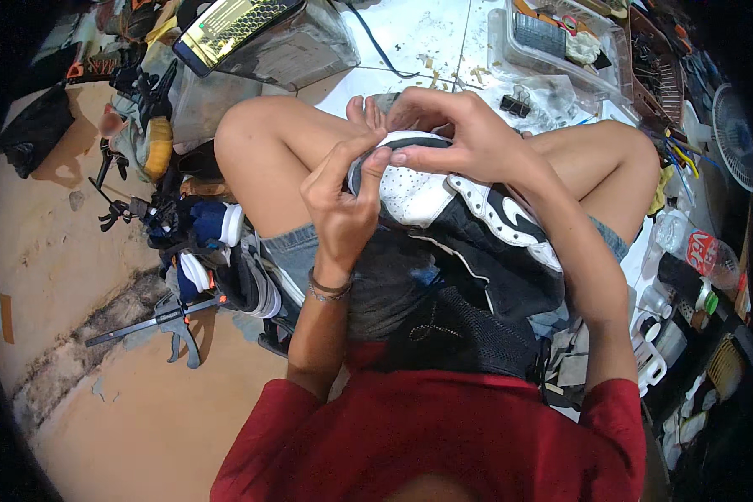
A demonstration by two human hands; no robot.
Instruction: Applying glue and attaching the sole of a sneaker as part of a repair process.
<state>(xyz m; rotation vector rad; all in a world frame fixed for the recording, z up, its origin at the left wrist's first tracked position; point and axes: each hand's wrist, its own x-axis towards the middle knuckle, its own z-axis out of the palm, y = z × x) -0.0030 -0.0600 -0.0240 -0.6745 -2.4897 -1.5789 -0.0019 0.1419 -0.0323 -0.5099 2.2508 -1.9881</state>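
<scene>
A white and black sneaker [410, 195] lies across my lap with its toe pointing away from me. Its perforated toe box faces up, and the dark, loose-looking collar part spreads toward my body. My left hand [340, 201] pinches the left side of the toe edge between thumb and fingers. From the other side, my right hand [473, 138] grips the front of the toe, its thumb lying along the white leather and its fingers curled over the far edge. Both thumbs nearly meet at a dark band along the toe rim. The sole is mostly hidden.
A lit phone [230, 35] leans on a box at the far left. Several shoes [226, 226] and a bar clamp [171, 322] are to my left. Far right are a plastic bin [523, 79], a binder clip [516, 104], a small fan [735, 138] and a bottle [711, 255].
</scene>
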